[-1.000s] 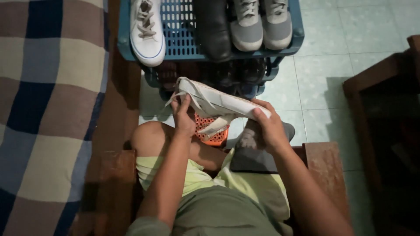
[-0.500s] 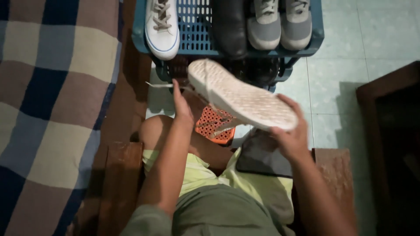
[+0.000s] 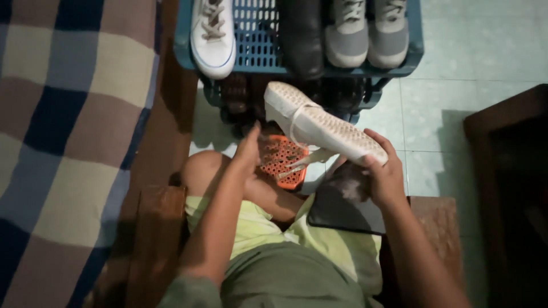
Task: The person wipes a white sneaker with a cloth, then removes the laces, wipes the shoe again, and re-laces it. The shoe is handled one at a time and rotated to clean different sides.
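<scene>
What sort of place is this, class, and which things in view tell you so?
Probably a room in a home: a blue plastic shoe rack loaded with shoes, a checked blanket on a bed or sofa, and a pale tiled floor.

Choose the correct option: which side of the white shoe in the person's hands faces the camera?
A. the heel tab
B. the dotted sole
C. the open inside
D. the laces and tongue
B: the white shoe shows its dotted sole upward, with the right hand holding its near end.
</scene>
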